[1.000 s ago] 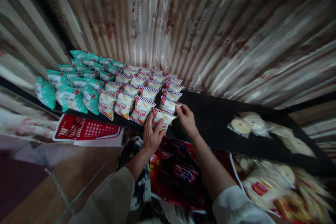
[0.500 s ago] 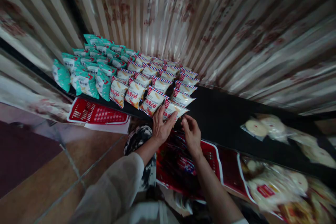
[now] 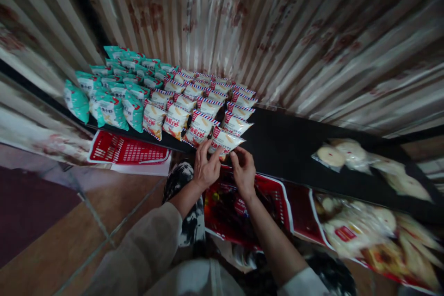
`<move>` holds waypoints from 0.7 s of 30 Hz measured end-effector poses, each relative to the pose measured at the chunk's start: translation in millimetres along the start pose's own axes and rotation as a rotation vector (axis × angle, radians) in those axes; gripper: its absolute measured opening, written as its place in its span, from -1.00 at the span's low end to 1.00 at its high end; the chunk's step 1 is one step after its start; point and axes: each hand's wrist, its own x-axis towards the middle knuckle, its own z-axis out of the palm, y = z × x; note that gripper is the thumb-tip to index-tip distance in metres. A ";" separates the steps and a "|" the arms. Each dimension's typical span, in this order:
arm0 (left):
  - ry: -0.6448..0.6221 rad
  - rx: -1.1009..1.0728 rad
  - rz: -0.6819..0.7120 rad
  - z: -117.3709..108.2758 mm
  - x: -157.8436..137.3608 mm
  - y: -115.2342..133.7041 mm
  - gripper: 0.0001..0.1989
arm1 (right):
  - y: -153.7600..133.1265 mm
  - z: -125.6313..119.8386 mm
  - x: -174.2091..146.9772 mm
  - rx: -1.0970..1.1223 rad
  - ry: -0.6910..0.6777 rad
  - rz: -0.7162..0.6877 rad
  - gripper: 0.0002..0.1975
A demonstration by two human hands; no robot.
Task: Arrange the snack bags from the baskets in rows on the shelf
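At the front right end of the rows on the black shelf stands a white and red snack bag with a striped top edge, tilted slightly back. My left hand grips its lower left side, thumb and fingers against the front. On the other side, my right hand has its bent fingers and thumb at the bag's lower right corner; the fingertips are partly hidden. More bags of the same kind stand in rows beside and behind it. Several teal snack bags are lined up further left.
Below the shelf are a red basket at left, another red basket with dark packages under my hands, and one with clear-wrapped food at right. Flat round packs lie on the shelf's right part. A pleated curtain hangs behind.
My right hand has come up against the right corner of the front bag, from just beside it. My left hand stays at the bag's left side. The view has shifted slightly.
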 end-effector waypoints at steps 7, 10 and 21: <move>-0.144 -0.030 0.081 -12.8 -1.8 -4.1 -0.61 | -0.6 -2.7 -8.5 -0.007 0.021 -0.099 -0.62; -0.168 -0.005 0.070 -9.4 -1.7 -3.5 -0.56 | -3.8 -1.5 -4.0 -0.015 0.027 -0.082 -0.61; -0.157 0.073 0.106 -4.7 -4.1 -0.7 -0.47 | -9.6 4.6 5.9 0.001 0.000 -0.074 -0.62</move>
